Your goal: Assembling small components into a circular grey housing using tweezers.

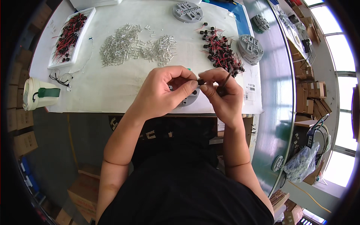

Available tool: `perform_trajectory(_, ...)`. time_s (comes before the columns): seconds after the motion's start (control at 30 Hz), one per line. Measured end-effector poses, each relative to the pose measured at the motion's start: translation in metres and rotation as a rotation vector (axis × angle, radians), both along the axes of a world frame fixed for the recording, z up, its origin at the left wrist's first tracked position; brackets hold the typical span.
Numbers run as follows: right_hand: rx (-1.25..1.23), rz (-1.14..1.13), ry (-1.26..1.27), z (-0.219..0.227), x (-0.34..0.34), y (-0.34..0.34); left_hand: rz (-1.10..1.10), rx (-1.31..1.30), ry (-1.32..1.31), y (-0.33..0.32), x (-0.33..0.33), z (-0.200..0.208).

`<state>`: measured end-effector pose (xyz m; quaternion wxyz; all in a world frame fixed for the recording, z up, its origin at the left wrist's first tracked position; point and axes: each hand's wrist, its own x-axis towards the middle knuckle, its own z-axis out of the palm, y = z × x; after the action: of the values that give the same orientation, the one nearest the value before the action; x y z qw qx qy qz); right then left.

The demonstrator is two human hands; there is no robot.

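Note:
My left hand [161,90] and my right hand [227,93] meet above the front part of the table. Between their fingertips they pinch a small black component [201,81]; its finer details are too small to tell. A dark, slim tool with a rounded end [222,90] also rests in my right hand, held against the palm by the fingers; its exact kind is unclear. Partly hidden below my hands lies a round grey fixture [192,99]. Right of them spreads a pile of black components with red wires [221,48].
Bent silvery metal pieces [122,45] lie heaped at the middle left. A white tray [85,28] holds more wired components. Glasses [62,78] and a cream cup [32,93] stand left. Other grey fixtures [187,12] sit at the back and on the right [250,48].

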<state>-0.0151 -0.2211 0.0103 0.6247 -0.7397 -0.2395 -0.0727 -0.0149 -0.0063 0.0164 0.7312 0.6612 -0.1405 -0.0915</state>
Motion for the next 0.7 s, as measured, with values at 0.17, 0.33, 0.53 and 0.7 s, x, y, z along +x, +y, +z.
perform_trajectory(0.17,-0.273,-0.093,0.149,0.017,-0.011,-0.002,0.130,0.260,-0.335,-0.004,-0.005,0.000)
perform_trajectory(0.33,-0.149,-0.103,0.188,0.001,-0.013,-0.004,0.276,0.369,-0.640,-0.004,-0.004,-0.005)
perform_trajectory(0.53,0.036,-0.154,0.131,-0.013,-0.013,0.003,0.311,0.432,-0.736,-0.005,-0.001,-0.002)
perform_trajectory(0.7,0.062,-0.146,0.186,-0.012,-0.018,0.003,0.339,0.462,-0.895,-0.006,0.004,-0.001)
